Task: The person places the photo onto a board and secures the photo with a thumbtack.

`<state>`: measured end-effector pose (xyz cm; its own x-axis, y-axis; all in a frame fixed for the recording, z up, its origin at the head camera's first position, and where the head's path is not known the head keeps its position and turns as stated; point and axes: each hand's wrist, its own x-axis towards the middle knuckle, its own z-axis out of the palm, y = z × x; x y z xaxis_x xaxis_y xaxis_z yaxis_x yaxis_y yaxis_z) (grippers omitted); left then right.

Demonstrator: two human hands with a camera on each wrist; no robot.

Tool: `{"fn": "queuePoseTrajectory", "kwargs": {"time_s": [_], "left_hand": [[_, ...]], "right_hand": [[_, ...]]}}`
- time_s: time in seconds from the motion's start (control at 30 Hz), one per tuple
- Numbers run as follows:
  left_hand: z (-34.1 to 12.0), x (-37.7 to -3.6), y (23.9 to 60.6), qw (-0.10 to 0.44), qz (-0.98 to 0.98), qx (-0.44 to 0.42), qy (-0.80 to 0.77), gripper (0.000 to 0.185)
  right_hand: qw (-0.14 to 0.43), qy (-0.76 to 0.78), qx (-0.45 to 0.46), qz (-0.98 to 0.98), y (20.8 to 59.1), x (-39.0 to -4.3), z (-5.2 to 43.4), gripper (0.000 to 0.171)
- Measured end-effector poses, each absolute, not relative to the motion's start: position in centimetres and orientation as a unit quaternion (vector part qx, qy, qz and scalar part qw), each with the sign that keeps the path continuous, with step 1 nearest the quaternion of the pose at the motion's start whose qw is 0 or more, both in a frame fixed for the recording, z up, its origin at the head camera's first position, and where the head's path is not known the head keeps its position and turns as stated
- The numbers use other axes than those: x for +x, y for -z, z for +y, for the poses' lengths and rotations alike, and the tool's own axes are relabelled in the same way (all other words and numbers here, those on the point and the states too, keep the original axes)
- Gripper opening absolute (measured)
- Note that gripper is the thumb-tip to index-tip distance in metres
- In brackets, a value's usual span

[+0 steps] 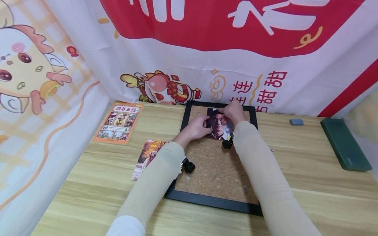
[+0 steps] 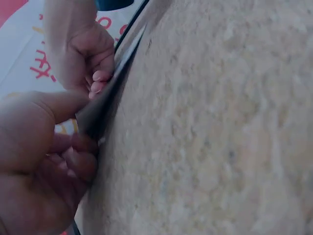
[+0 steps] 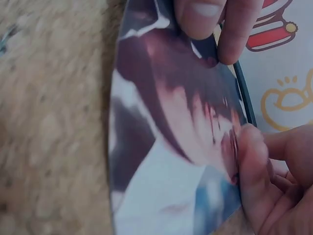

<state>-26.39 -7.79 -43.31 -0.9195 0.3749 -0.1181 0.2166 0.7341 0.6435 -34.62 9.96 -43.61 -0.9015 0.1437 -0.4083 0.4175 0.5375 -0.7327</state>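
Observation:
A photo print (image 1: pixel 218 126) of a person in a dark cap lies at the upper part of a black-framed corkboard (image 1: pixel 214 167). My left hand (image 1: pixel 195 127) pinches its left edge between thumb and fingers. In the left wrist view the photo (image 2: pixel 103 108) tilts up off the cork there. At the top edge, towards the right, my right hand (image 1: pixel 235 112) grips the print, thumb on the picture side and the other fingers curled. The right wrist view shows this thumb (image 3: pixel 252 149) close up. Whether a pin sits under these fingers cannot be told.
A dog photo (image 1: pixel 146 155) lies left of the board, partly behind the left sleeve. Farther left is an orange booklet (image 1: pixel 118 123). To the right are a small blue block (image 1: pixel 296 122) and a long green box (image 1: pixel 345 144). A printed cloth (image 1: pixel 183 55) hangs behind the table.

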Motion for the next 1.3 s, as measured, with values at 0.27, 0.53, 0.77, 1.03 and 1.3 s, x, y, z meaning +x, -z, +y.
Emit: {"fn": "queuePoseTrajectory", "kwargs": {"time_s": [0.27,0.53,0.77,1.03,1.3], "left_hand": [[-7.2,-26.1,42.6,0.111,0.958,0.172,-0.202,0.059],[-7.3,-25.8,42.6,0.121,0.945,0.161,-0.257,0.06],[-9.5,-24.6,42.4,0.102,0.914,0.167,-0.356,0.048],[-12.8,-22.5,41.2,0.077,0.893,0.15,-0.418,0.041],[-17.1,-20.1,40.1,0.066,0.9,0.129,-0.412,0.04]], "right_hand": [[0.169,0.482,0.154,0.846,44.2,-34.0,10.0,0.023],[0.173,0.492,0.13,0.844,43.3,-33.3,10.8,0.021],[0.174,0.545,0.091,0.815,42.1,-31.9,11.9,0.028],[0.147,0.506,0.021,0.85,40.6,-29.3,12.9,0.032],[0.107,0.495,-0.035,0.861,39.3,-25.2,16.3,0.032]]}}
